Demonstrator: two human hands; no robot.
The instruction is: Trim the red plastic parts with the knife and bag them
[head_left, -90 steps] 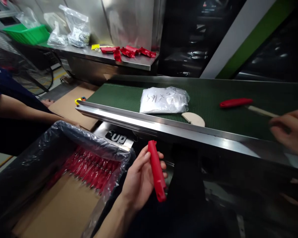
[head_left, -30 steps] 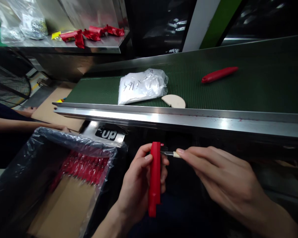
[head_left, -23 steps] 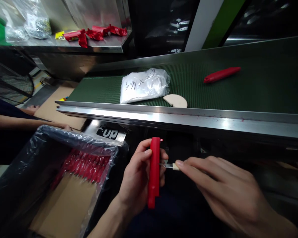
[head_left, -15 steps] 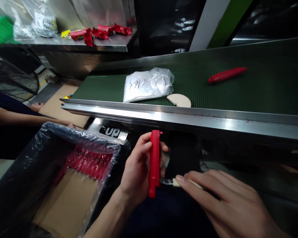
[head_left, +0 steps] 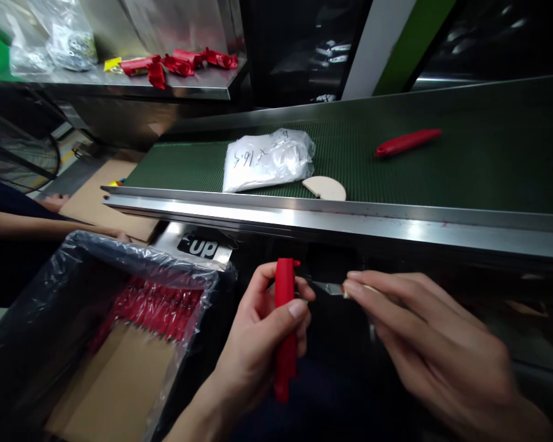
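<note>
Conveyor belt (head_left: 488,166) beyond — white bag (head_left: 267,158) (scribbled), red handle (head_left: 408,142)

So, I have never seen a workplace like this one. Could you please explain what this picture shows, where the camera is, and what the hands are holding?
The camera sits on a person's head and looks down at their own two hands. The left hand grips a red plastic handle upright. The right hand holds a small knife with its blade pointed at the handle's top. Behind the hands runs a green conveyor belt. On it lie a white plastic bag with writing, a pale half-round piece and another red handle. At lower left, a cardboard box lined with clear plastic holds a row of red handles. The arm at far left belongs to another person.
</note>
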